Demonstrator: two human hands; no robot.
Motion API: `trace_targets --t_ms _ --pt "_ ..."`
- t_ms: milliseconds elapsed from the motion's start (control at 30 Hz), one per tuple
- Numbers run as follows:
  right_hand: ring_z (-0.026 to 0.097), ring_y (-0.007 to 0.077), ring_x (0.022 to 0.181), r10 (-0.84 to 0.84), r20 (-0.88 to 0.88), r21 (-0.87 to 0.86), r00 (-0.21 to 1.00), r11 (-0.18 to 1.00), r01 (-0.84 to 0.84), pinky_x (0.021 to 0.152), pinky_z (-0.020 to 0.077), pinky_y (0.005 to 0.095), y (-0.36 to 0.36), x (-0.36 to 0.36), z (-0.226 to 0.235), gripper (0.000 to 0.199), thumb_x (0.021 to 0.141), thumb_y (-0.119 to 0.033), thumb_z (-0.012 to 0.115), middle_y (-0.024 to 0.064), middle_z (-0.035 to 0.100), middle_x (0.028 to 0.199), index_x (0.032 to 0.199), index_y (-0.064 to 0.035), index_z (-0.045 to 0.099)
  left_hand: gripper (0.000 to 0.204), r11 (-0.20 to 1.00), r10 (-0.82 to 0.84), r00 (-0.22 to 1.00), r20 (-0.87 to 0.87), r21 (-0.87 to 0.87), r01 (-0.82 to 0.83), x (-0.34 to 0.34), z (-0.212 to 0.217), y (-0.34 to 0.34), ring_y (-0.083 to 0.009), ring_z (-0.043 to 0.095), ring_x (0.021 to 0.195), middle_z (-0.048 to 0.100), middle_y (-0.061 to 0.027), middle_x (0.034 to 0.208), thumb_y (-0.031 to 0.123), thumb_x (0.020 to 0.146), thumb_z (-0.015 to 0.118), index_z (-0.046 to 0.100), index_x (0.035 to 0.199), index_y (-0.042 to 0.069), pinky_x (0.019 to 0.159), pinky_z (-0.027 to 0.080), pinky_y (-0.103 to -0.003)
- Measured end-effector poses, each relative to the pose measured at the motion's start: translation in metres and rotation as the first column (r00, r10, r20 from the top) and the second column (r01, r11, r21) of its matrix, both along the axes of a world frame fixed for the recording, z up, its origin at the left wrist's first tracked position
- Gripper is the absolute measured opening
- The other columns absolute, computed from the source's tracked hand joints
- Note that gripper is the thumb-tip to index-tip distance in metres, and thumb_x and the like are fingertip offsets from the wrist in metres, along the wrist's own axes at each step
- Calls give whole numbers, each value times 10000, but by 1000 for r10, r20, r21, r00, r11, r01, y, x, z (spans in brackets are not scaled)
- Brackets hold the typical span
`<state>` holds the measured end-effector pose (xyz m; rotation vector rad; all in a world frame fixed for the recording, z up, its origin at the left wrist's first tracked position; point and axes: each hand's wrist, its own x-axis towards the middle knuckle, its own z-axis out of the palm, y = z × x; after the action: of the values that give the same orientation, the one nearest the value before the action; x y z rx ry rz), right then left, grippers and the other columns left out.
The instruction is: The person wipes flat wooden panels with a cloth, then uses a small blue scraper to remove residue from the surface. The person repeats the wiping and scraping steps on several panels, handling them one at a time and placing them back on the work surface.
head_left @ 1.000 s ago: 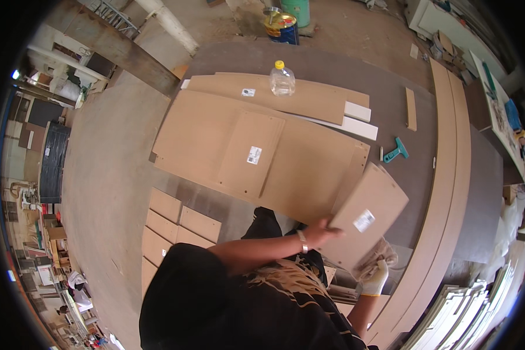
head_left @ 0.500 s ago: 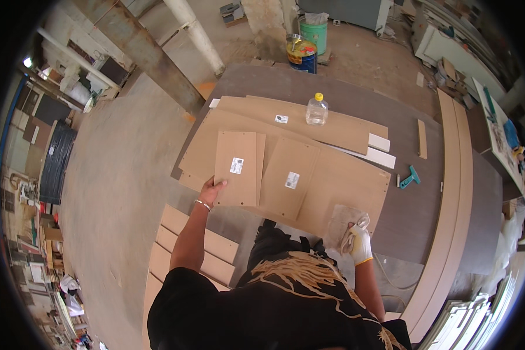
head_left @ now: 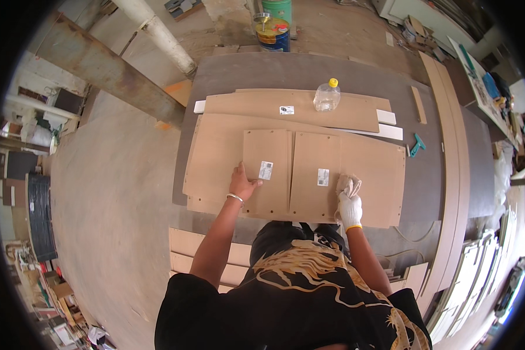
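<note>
Two small beige wooden panels, the left one [head_left: 266, 201] and the right one [head_left: 315, 201], lie side by side on a large beige board [head_left: 373, 204]. Each bears a white label and small holes. My bare left hand [head_left: 245, 184] is at the left panel's left edge, with its thumb on top and its fingers along the edge. In my right hand [head_left: 350, 209], covered by a white glove with a yellow cuff, is a crumpled pale cloth [head_left: 349, 184]. That hand is just beside the right panel's right edge.
Beyond the panels stands a clear bottle with a yellow cap [head_left: 327, 96] on a long board [head_left: 233, 103]. A teal scraper-like tool [head_left: 417, 146] and a wooden strip [head_left: 418, 105] lie to the right on the dark table [head_left: 216, 73]. Long planks [head_left: 449, 128] run along the right side.
The left panel has moved in my left hand and now sits squarely beside the right one. My right hand has brought the cloth inward to the right panel's edge. The view has shifted.
</note>
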<state>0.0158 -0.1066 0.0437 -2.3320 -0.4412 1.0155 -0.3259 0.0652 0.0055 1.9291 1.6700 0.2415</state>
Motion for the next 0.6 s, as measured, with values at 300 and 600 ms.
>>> trace_targets --t_ms 300,600 --pt "758 397 912 44 120 -19 992 999 -42 832 565 468 1 -2 -3 390 925 -365 676 238 762 916 1101 -27 756 1064 1000 6 1000 20 -30 -6 10 5 -3 -413 547 1313 533 -252 1412 279 814 897 281 1618 -50 1086 504 -469" --pt "616 137 607 -198 -557 215 807 904 370 586 522 268 -23 64 -13 240 962 -192 638 17 607 685 1097 0 693 851 991 3 989 -149 132 17 38 -4 -17 -398 477 1376 485 -218 1505 239 882 816 387 1585 23 1105 426 -517"
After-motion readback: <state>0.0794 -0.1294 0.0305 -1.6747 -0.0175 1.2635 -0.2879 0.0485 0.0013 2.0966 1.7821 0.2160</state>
